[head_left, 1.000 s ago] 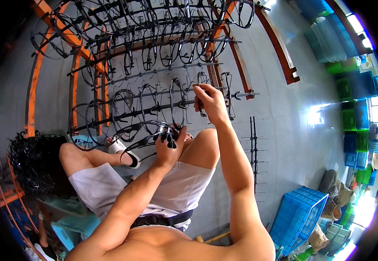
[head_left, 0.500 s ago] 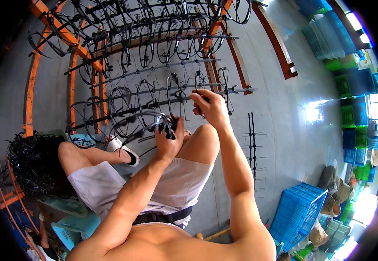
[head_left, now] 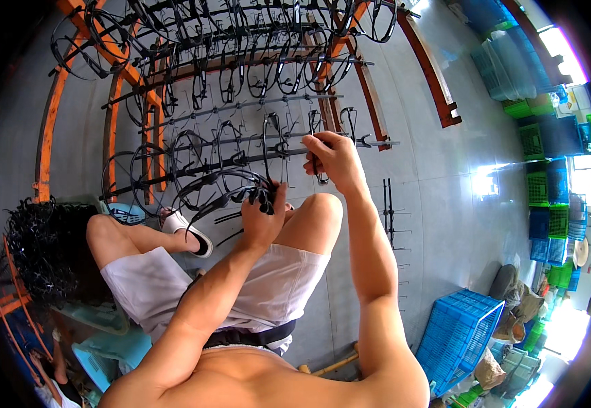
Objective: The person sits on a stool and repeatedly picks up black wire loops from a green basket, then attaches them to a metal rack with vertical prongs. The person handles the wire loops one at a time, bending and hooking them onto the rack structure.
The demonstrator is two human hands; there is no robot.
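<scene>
Right hand [head_left: 337,160] nudged up at the rod [head_left: 379,144], fingers pinched, seemingly on a black loop [head_left: 322,180], so it's not released yet; left hand [head_left: 263,223] still grips the bunch of loops [head_left: 260,198].

Location type: workshop or small factory floor. Identifying features, positioned relative to the orange rack [head_left: 52,129]:
- At the rack: many similar black looped parts [head_left: 283,64], hung in rows on rods [head_left: 385,143].
- Right of the rack: smooth grey floor [head_left: 445,204], then stacked blue and green crates [head_left: 539,197].
- Nearer the camera than the rack, right side: large blue crate [head_left: 453,336]; left side: heap of black parts [head_left: 40,251].
</scene>
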